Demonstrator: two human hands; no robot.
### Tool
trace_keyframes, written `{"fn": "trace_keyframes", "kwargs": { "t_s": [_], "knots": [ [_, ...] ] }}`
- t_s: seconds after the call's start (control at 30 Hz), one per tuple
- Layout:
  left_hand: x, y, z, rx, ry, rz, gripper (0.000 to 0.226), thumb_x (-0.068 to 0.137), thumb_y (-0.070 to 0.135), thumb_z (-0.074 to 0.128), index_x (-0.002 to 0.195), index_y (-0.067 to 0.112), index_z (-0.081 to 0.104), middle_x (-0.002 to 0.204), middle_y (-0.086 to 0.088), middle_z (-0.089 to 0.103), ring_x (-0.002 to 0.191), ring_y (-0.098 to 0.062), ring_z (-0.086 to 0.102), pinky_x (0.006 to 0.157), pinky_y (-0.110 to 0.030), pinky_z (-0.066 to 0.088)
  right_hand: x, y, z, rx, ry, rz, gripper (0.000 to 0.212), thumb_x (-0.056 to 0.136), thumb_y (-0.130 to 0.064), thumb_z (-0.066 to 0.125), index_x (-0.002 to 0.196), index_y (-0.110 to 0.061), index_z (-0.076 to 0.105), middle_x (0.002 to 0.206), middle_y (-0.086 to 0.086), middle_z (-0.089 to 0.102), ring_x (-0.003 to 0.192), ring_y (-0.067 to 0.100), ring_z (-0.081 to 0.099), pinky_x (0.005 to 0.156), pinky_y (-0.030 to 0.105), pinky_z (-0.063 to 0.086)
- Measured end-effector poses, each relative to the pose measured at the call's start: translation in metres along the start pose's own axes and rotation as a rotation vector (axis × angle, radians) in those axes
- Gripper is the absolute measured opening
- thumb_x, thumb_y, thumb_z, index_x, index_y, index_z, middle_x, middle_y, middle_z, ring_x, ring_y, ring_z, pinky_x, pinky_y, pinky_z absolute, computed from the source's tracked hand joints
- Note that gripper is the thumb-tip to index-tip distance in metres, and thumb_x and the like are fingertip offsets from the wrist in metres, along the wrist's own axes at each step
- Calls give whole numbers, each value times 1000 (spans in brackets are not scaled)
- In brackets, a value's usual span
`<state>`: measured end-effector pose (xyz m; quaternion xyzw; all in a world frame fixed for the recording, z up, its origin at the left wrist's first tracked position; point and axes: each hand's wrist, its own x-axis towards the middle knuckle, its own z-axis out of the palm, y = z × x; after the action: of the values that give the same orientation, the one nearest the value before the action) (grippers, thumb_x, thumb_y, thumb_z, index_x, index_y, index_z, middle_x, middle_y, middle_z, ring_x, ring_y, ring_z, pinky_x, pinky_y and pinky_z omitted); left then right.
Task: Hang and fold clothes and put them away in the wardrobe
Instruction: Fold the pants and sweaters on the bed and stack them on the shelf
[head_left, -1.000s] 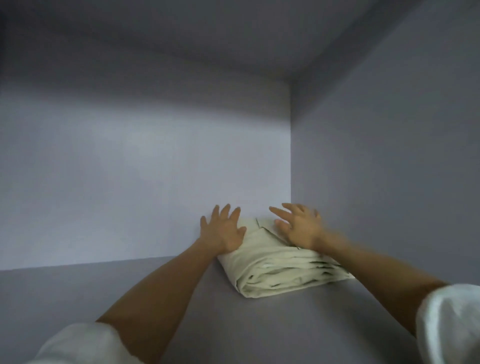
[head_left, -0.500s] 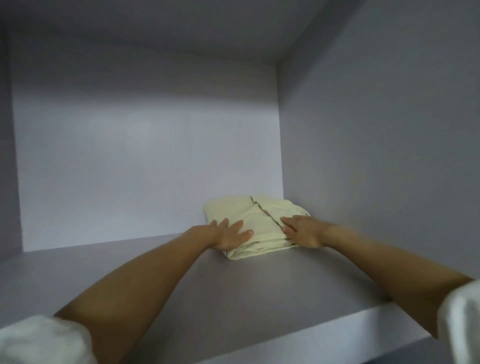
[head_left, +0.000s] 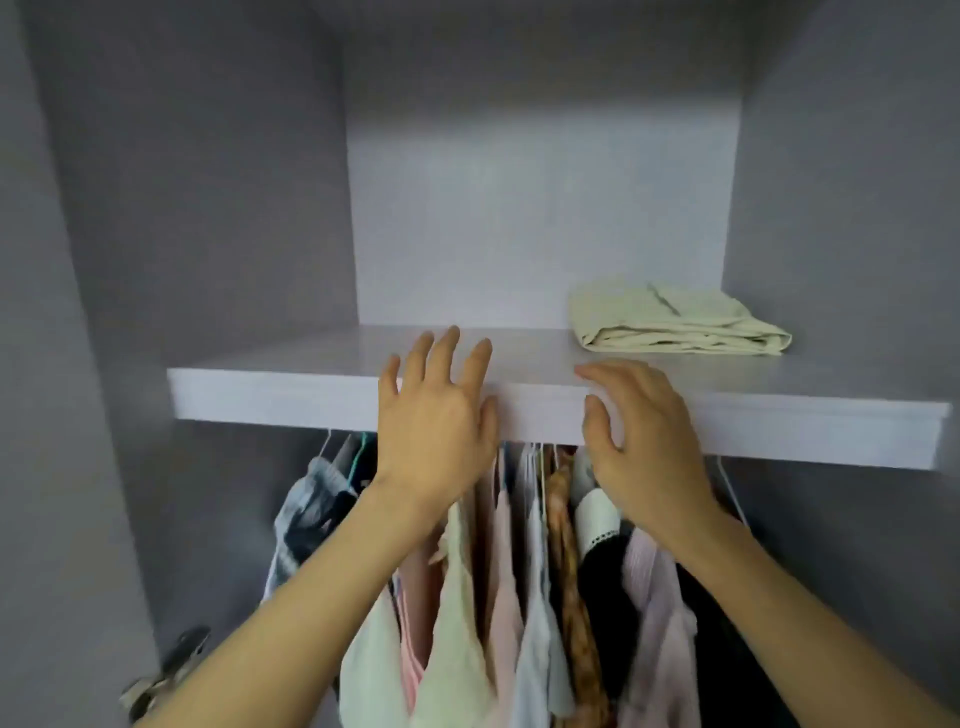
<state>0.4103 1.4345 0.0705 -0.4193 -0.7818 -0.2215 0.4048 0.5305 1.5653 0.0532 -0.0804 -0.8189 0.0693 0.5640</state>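
A single head-worn view was recorded, so no overlap between views was available. The wardrobe shelf (head_left: 291, 387) was faced head-on from close range, at about its own height, its top surface and front edge both seen. The compartment above the shelf was taken in up to its ceiling. Below the shelf, hanging clothes (head_left: 519, 597) were looked down upon. Both forearms were seen entering from the bottom edge.

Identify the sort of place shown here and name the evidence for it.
Most likely the inside of a bedroom wardrobe: a grey shelf holds a folded cream garment, and clothes on hangers hang close together beneath it, between plain side panels.
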Motion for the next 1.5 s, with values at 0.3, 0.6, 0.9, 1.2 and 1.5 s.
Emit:
{"fn": "trace_keyframes", "kwargs": {
  "t_s": [0.3,0.6,0.9,1.2,1.5],
  "knots": [
    [-279,-77,-75,42,-405,-504,47,92,30,46,137,18,43,141,-8,43,129,-30,41,104,-42,33,-184,-138,57,374,-587,54,36,87,-24,41,110,-9,63,108,4,63,101,21,57,87,27,42],
    [-527,-166,-210,167,-624,-1037,45,96,31,42,140,24,38,143,4,40,128,-21,40,103,-29,28,-355,-373,132,683,-1315,-151,30,95,-17,46,122,-13,58,117,3,63,104,23,61,87,29,43],
    [-728,-261,-388,309,-441,-1692,40,96,27,43,135,16,46,136,-6,48,120,-27,49,99,-38,40,-469,-654,184,785,-1808,-489,31,97,-20,42,124,-15,56,122,5,61,108,21,58,94,32,43],
    [-818,-313,-473,405,-223,-2007,37,97,25,44,132,15,48,134,-6,50,118,-25,51,97,-37,41,-520,-834,219,834,-1995,-750,30,97,-21,40,121,-15,58,117,4,63,106,20,57,90,27,43],
    [-880,-421,-540,614,152,-2218,35,96,24,46,128,12,52,128,-10,54,118,-25,51,97,-33,39,-532,-1014,306,888,-1984,-1031,29,97,-19,40,117,-14,60,108,8,67,106,25,58,91,30,44]
  ]
}}
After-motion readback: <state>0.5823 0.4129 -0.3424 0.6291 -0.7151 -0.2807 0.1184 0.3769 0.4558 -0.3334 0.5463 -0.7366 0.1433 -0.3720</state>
